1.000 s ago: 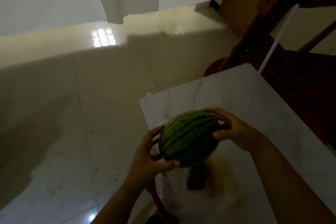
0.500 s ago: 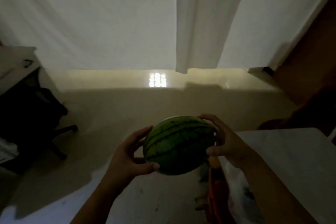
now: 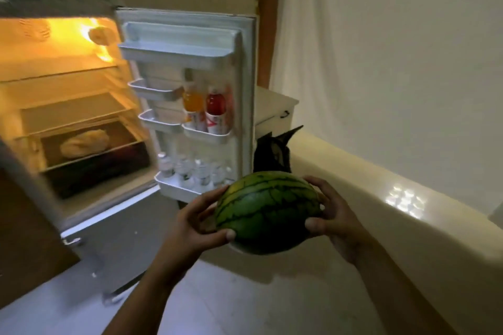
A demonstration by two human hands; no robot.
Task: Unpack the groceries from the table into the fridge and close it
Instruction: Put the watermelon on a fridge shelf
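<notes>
A striped green watermelon (image 3: 268,212) is held at chest height between both hands. My left hand (image 3: 197,221) grips its left side, thumb underneath. My right hand (image 3: 336,215) clasps its right side. The fridge (image 3: 62,95) stands open at the left, lit yellow inside, with bare glass shelves and a pale bagged lump (image 3: 84,143) on the lowest shelf. Its door (image 3: 190,100) is swung wide, just beyond the watermelon. The table is out of view.
Door racks hold an orange bottle (image 3: 192,100), a red bottle (image 3: 216,106) and several clear water bottles (image 3: 190,170). A white cabinet (image 3: 275,110) and a dark object (image 3: 273,153) sit behind the door. A white curtain (image 3: 381,62) hangs at right. A brown panel (image 3: 30,247) is at left.
The view has swung left from the table and curtain to the open fridge. Both hands have kept hold of the watermelon and carried it along.
</notes>
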